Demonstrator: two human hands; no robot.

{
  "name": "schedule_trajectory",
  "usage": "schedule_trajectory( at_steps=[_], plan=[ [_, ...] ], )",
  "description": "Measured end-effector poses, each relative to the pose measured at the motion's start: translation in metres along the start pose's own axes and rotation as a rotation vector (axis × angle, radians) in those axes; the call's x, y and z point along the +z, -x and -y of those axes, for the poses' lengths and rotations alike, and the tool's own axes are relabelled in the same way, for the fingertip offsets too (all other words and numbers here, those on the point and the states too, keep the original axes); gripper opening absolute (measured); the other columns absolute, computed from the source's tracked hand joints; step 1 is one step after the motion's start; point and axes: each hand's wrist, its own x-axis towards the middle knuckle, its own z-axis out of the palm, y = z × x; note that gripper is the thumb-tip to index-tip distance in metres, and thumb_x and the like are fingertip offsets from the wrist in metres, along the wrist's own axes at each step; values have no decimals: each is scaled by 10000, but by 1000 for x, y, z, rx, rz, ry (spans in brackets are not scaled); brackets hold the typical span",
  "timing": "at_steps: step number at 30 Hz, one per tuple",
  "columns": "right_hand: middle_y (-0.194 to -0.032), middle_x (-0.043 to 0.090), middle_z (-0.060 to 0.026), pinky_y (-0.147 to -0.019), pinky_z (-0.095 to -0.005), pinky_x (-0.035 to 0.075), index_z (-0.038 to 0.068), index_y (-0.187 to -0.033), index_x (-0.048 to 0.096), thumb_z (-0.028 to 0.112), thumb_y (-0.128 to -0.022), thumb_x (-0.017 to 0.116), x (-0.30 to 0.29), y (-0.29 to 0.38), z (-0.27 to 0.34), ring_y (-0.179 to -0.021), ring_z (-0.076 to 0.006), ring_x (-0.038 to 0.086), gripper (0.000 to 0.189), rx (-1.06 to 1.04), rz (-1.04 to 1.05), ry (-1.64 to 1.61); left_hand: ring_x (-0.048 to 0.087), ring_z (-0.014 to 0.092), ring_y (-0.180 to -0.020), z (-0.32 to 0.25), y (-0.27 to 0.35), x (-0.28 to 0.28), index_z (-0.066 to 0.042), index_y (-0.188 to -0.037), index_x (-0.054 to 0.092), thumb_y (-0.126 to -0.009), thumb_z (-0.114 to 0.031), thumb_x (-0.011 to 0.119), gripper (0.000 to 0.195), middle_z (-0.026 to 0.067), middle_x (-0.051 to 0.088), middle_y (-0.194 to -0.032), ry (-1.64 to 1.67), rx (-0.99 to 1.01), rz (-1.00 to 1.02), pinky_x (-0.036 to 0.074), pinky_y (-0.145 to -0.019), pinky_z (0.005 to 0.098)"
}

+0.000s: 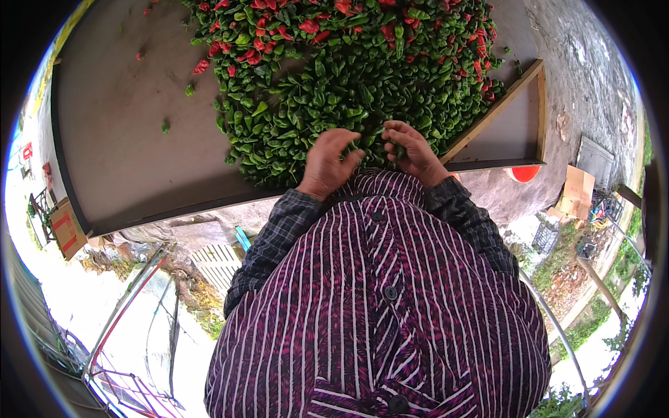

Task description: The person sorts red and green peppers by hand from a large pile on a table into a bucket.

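Note:
A wide heap of small green peppers point(292, 109) covers the middle of the table, with red peppers point(309, 26) mixed in mostly at its far side. Over the near edge of the heap, my left hand point(334, 159) has its fingers curled, and whether a pepper is inside them cannot be told. Close beside it on the right, my right hand point(410, 149) is bent above the peppers, with green showing between its fingers and palm. The two hands are apart, thumbs facing each other.
The table point(130, 141) has a raised dark rim and a few stray peppers at left. A wooden strip point(491, 112) runs diagonally along the heap's right side. Below the table's right edge is a red container point(524, 173). Cardboard boxes point(578, 190) lie on the ground at right.

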Motion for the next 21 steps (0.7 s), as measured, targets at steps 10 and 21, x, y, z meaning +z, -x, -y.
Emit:
schedule_trajectory(
  at_steps=[10, 21],
  plan=[
    [-785, 532, -6, -531, -287, 433, 72, -1143, 559, 231, -958, 574, -67, 42, -9, -642, -129, 517, 245, -179, -272, -181, 615, 204, -775, 50, 16, -117, -57, -1007, 661, -833, -103, 681, 181, 68, 627, -869, -732, -344, -459, 512, -703, 330],
    [-828, 563, 10, -578, -287, 456, 99, -1137, 568, 231, -951, 578, -60, 33, -10, -689, -121, 544, 228, -134, -382, -93, 616, 328, -876, 66, -14, -100, -63, -1139, 617, -842, -266, 669, 363, 150, 551, -1142, -847, -556, -231, 514, -764, 446]
  ],
)
